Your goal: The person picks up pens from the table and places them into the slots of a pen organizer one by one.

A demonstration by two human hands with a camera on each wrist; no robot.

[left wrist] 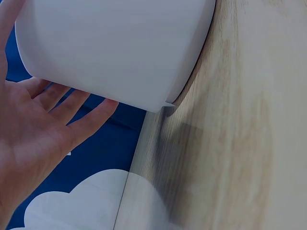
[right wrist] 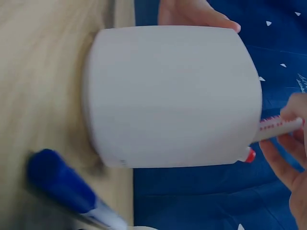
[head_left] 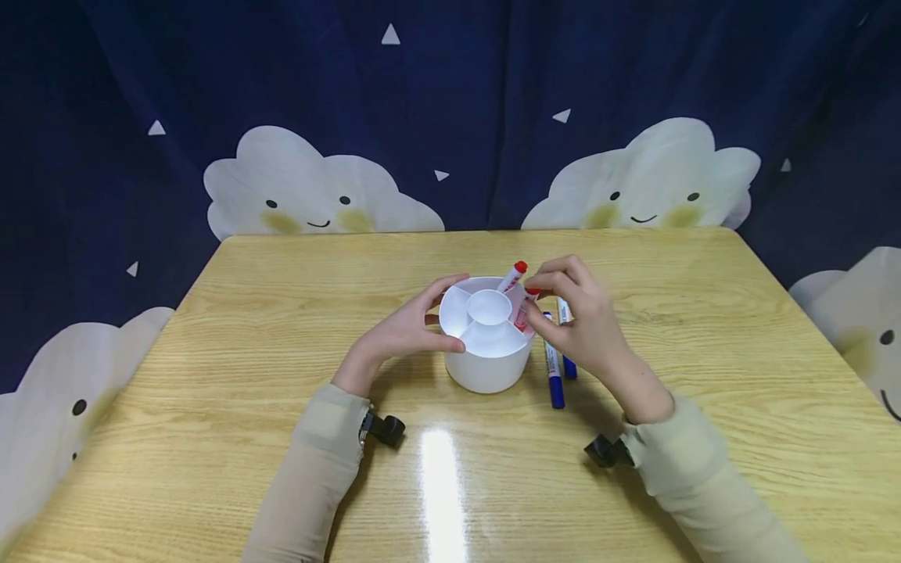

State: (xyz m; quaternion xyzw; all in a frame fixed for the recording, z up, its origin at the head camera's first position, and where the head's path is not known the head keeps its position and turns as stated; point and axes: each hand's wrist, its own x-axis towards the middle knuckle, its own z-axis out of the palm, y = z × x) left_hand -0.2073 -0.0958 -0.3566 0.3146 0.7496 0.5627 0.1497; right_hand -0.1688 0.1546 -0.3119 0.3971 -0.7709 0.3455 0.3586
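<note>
A white round pen organizer (head_left: pixel 486 374) with a central cup and several surrounding compartments stands on the table. My left hand (head_left: pixel 411 324) grips its left side, thumb at the near rim and fingers round the back. In the left wrist view, the fingertips (left wrist: pixel 109 106) touch its smooth wall. My right hand (head_left: pixel 583 322) pinches a red whiteboard marker (right wrist: pixel 274 128) at the organizer's right compartment; the fingers partly cover it in the head view. Another red-capped marker (head_left: pixel 512 278) leans upright in a back compartment.
Two blue-capped markers, a nearer one (head_left: pixel 554 371) and a farther one (head_left: pixel 565 311), lie on the wooden table (head_left: pixel 281 461) just right of the organizer, below my right hand. A dark blue curtain (head_left: pixel 464 94) with cloud prints hangs behind the table's far edge.
</note>
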